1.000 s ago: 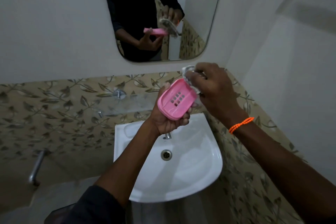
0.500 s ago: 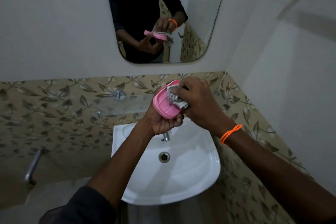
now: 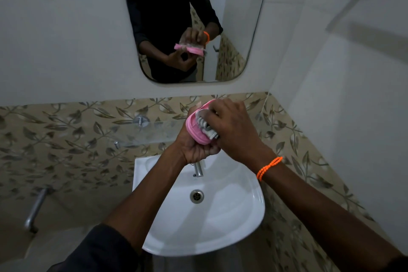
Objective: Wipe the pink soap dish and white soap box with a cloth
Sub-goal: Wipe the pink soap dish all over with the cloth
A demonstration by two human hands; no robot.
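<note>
My left hand point(image 3: 194, 148) cups the pink soap dish point(image 3: 194, 129) from below, holding it tilted above the white basin. My right hand point(image 3: 234, 132), with an orange bead band at the wrist, presses a bunched grey-and-white cloth point(image 3: 205, 127) into the dish's hollow. Most of the dish's inside is hidden by the cloth and my fingers. The white soap box is not in view.
A white wash basin point(image 3: 242, 216) with a chrome tap point(image 3: 198, 169) and drain hangs below my hands. A glass shelf point(image 3: 152, 131) runs along the leaf-patterned tiles. A mirror point(image 3: 242, 17) hangs above, a metal pipe point(image 3: 35, 207) sits low left, a wall stands close at right.
My right hand brought the cloth from the dish's upper edge down into its hollow and now covers more of it. The dish has tipped more edge-on in my left hand.
</note>
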